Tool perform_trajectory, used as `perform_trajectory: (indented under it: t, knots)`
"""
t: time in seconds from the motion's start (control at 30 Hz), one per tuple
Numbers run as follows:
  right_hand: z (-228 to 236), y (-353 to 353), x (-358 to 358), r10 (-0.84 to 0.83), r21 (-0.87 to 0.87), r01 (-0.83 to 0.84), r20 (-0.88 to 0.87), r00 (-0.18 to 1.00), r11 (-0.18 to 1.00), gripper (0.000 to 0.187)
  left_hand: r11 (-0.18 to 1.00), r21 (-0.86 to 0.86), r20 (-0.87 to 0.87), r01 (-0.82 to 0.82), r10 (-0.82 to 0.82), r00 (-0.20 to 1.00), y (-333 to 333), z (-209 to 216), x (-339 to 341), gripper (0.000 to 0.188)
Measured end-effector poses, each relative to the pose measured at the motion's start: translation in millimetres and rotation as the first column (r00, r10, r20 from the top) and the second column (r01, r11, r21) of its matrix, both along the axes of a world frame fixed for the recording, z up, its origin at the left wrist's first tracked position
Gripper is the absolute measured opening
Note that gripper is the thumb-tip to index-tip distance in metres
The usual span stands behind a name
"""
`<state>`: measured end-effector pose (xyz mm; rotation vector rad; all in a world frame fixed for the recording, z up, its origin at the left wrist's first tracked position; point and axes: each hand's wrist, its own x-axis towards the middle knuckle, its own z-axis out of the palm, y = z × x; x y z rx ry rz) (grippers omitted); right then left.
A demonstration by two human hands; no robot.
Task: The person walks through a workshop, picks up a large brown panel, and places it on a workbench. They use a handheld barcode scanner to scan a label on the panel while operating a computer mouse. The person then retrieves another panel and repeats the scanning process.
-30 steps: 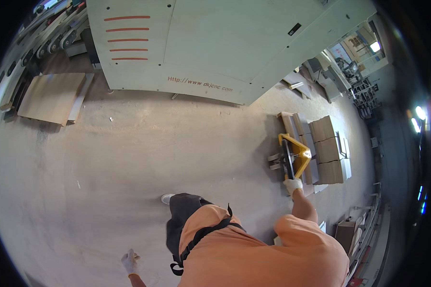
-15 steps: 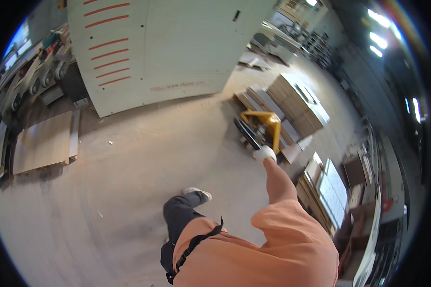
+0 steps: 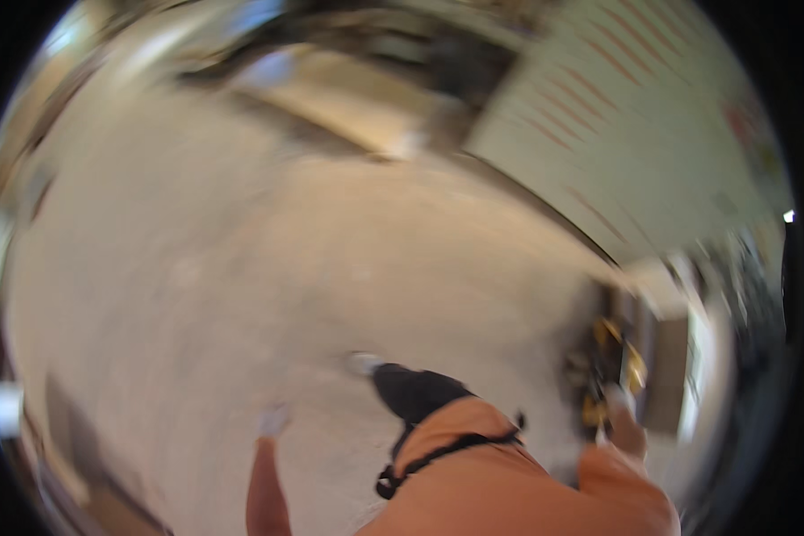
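Note:
At the right, my right hand in a white glove is at the dark handle of a yellow pallet jack. The grip itself is smeared by motion, but the arm reaches straight to the handle. Behind the jack stands a stack of boards. My left hand, also in a pale glove, hangs low over the floor at the lower left, away from any object. Its fingers are too blurred to make out.
A large pale machine cabinet with red slots fills the upper right. Ahead, a low stack of wooden boards lies on the concrete floor. Blurred boards or panels line the lower left edge.
The view has swung left, so the cabinet, boards and pallet jack now appear farther right. My left hand has come into view. My right hand has stayed at the handle.

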<state>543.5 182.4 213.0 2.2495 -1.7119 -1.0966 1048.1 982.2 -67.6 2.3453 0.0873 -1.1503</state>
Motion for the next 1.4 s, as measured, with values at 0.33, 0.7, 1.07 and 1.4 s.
perform_trajectory:
  t: [0.33,0.7,1.07,1.4]
  knots:
    - [-140.8,169.4,532.7,-0.165,0.187,0.06,0.616,0.77,0.981,0.028,0.992,0.097,-0.229,-0.08,0.1,0.968,103.4,49.6,54.1,0.068]
    - [-200.8,495.5,948.6,0.119,0.301,-0.473,0.731,0.672,0.828,0.029,0.895,0.206,-0.425,-0.395,0.446,0.788,302.1,6.9,143.1,0.058]
    - [-210.1,795.8,1189.2,0.195,0.357,-0.63,0.747,0.636,0.69,0.03,0.822,-0.088,0.167,-0.563,0.569,0.805,481.1,-12.2,376.8,0.056]
    - [-251.4,918.7,1305.0,0.045,0.391,-0.45,0.713,0.7,0.803,0.03,0.794,0.128,-0.215,-0.594,0.607,0.765,634.4,-23.5,463.6,0.053]
